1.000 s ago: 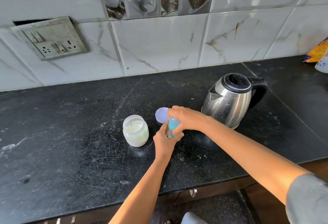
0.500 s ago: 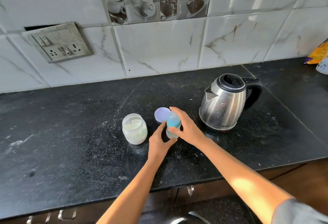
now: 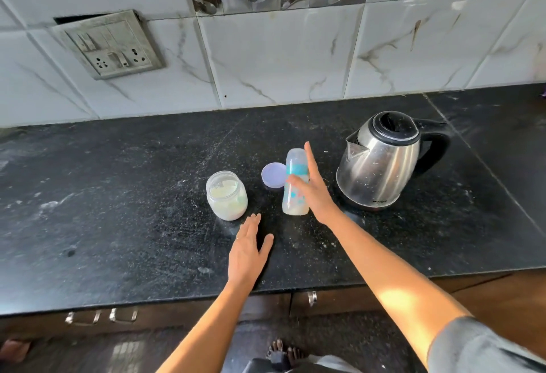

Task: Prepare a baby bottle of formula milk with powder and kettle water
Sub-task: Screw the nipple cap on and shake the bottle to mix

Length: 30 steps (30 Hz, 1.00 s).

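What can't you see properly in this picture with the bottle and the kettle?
1. Head view: the baby bottle's right side is hidden behind the right hand. The hand is blurred, so I cannot tell whether it touches the bottle.
2. Head view: the kettle's inside is hidden by its shut lid and steel wall.
3. Head view: the kettle's label is too small to read.
4. Head view: a purple thing is cut off by the right edge.

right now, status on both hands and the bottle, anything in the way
Left hand open, flat, holding nothing. Right hand open, against clear teal-banded baby bottle, upright. Steel kettle close right, open glass powder jar left.
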{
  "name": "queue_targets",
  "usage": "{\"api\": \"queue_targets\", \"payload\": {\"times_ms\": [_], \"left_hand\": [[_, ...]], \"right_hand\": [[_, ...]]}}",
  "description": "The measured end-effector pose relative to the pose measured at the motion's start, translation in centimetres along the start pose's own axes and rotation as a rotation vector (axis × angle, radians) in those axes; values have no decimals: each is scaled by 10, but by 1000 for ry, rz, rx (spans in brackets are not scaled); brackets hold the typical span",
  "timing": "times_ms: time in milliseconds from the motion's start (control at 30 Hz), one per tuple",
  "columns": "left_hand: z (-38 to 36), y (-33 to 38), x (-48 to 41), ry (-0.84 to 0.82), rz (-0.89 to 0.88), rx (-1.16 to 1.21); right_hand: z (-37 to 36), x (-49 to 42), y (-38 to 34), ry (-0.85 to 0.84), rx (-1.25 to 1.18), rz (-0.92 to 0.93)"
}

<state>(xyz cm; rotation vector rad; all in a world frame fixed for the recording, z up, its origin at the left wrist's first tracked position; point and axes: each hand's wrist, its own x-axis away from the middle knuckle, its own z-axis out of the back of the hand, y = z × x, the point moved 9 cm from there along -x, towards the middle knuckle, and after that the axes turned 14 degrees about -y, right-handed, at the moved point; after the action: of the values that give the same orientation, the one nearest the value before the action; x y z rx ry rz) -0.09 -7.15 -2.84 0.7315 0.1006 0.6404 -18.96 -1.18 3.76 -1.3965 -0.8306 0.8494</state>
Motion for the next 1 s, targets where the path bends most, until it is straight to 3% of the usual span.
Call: {"api": "queue_targets", "payload": {"times_ms": [167, 300, 500, 667, 767, 833, 967, 1000], "left_hand": [[-4, -2, 1, 10, -20, -47], [-5, -1, 1, 43, -22, -59], [-6, -2, 0, 54, -28, -82], [-6, 0, 1, 76, -43, -107], [-6, 1, 0, 73, -47, -127], [-8, 3, -1, 59, -52, -165], [-9, 6, -4, 42, -63, -246], [-10, 6, -5, 40, -63, -253]], "right_hand": [[-10, -2, -11, -98, -779, -18], [-33, 2, -19, -239, -1157, -72], [-32, 8, -47, -408, -1090, 51], [-21, -6, -49, -204, -1325, 42], [-33, 6, -54, -470, -1258, 24], [-31, 7, -56, -518, -1235, 47], [-20, -8, -41, -225, -1387, 6], [-20, -8, -42, -219, -1384, 20]]}}
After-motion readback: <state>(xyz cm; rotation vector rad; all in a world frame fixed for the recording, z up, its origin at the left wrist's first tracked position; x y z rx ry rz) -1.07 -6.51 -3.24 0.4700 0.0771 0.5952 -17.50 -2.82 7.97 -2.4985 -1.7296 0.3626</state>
